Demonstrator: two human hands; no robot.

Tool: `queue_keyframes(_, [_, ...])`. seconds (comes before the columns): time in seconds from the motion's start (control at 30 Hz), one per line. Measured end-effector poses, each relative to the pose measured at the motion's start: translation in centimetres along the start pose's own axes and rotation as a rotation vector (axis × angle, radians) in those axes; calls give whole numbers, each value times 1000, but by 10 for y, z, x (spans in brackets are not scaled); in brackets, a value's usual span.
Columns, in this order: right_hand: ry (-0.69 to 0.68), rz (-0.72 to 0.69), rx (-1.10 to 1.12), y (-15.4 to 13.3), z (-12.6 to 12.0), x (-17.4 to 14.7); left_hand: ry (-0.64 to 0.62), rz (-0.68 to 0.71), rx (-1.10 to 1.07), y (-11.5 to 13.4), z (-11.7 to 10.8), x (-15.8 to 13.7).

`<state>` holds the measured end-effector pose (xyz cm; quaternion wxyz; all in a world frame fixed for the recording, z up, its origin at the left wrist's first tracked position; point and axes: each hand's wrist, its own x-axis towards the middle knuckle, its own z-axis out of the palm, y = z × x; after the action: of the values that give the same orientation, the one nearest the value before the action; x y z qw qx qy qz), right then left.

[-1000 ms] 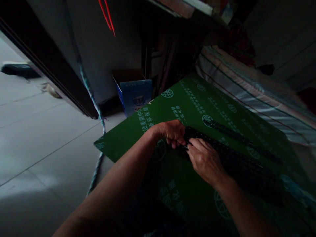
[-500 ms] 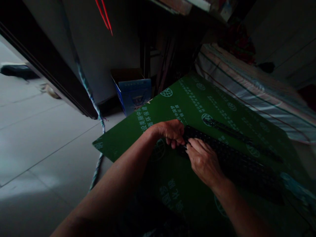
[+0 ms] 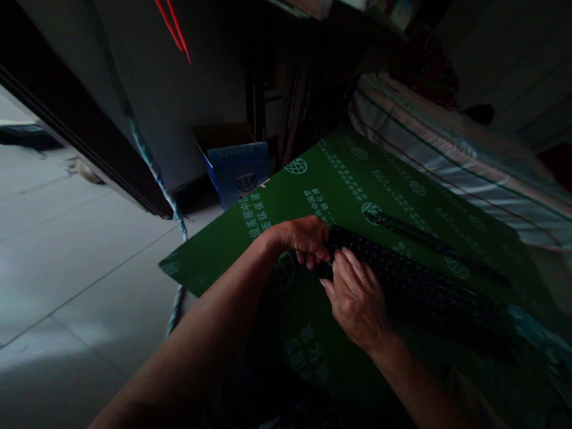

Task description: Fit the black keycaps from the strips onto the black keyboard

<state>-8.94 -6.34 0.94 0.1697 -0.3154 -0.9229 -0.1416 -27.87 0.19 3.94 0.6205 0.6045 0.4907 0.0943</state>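
Note:
A long black keyboard (image 3: 429, 286) lies slantwise on a green printed board (image 3: 223, 244). My left hand (image 3: 308, 238) is closed at the keyboard's left end, its fingers curled on that edge; their tips are partly hidden. Close beside it, my right hand (image 3: 357, 298) rests on the left part of the keys, fingers stretched out and thumb apart. Beyond the keyboard lies a long, narrow black strip (image 3: 420, 233), too dark to identify.
A blue open box (image 3: 239, 170) stands behind the board, near dark furniture legs. At right is a mattress (image 3: 429, 143). Bluish cloth (image 3: 536, 330) lies by the keyboard's right end. A wrapped cord (image 3: 145, 149) hangs at left over the tiled floor (image 3: 67, 256).
My right hand has shifted slightly left and nearer to me, its thumb now spread from the fingers. My left hand stays at the keyboard's left end. The whole view has shifted a little.

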Motion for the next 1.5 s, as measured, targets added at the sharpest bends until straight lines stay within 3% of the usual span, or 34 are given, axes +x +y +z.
queue_keyframes(0.63, [-19,129,35,-15,7,-5,32,-8,-10,0,3,-1])
queue_keyframes(0.9, [41,221,93,-10,3,-20,32,6,-52,-2,2,-2])
queue_keyframes(1.5, [-1,259,110,-10,4,-14,60,1,-117,-3,1,-1])
